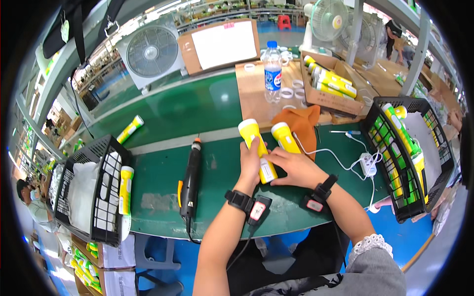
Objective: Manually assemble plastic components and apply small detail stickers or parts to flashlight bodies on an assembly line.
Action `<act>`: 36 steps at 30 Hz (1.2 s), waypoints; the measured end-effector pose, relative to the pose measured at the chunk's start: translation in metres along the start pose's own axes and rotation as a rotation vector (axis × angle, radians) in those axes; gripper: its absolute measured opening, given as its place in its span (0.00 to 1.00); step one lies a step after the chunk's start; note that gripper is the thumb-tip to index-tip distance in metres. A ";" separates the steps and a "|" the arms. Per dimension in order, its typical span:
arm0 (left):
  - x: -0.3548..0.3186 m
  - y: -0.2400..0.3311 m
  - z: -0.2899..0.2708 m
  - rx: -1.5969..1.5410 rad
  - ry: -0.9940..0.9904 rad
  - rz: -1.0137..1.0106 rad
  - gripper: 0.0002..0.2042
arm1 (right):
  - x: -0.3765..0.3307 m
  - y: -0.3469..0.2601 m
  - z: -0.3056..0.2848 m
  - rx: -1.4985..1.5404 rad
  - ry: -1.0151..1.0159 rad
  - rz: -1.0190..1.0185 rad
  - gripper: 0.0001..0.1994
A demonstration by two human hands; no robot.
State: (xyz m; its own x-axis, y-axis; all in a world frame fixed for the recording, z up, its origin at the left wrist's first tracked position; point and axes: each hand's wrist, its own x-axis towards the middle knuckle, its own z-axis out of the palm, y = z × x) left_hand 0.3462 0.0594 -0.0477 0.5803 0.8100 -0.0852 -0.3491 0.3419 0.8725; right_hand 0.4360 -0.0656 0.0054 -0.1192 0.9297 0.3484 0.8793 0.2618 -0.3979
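Observation:
A yellow flashlight (251, 130) with a white-rimmed head is tilted over the green bench, its head pointing away from me. My left hand (250, 162) is wrapped round its body from the left. From the right, my right hand (299, 169) grips the lower end, fingers and thumb near a white label. Just beyond my right hand lies a second yellow flashlight (284, 136), its lower part hidden by the fingers. An orange cloth (299, 121) is behind it. On the left of the bench is a black electric screwdriver (191, 180) with a yellow lever.
Black crates stand at left (107, 207) and right (401, 197); the right one holds green-and-yellow flashlights. A cardboard box (332, 100) of flashlights and a water bottle (272, 74) stand at the back. A white cable runs to a power strip (368, 164). A flashlight (126, 190) lies beside the left crate.

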 end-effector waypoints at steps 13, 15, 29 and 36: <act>-0.007 -0.016 -0.001 0.137 0.034 -0.036 0.16 | -0.007 0.003 0.015 0.229 0.101 0.002 0.19; -0.010 -0.006 0.002 0.063 0.027 -0.009 0.14 | -0.008 0.005 0.011 0.526 0.010 -0.098 0.11; -0.018 0.012 0.004 -0.078 -0.080 0.288 0.16 | -0.003 0.007 -0.007 -0.047 -0.027 -0.220 0.44; -0.023 0.003 0.015 0.039 -0.164 0.223 0.15 | -0.002 0.011 0.013 0.005 0.403 0.143 0.28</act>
State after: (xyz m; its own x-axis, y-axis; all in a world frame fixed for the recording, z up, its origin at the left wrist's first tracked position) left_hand 0.3426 0.0346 -0.0363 0.6052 0.7738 0.1871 -0.4547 0.1430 0.8791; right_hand 0.4399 -0.0611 -0.0111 0.1943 0.7815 0.5929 0.8716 0.1398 -0.4699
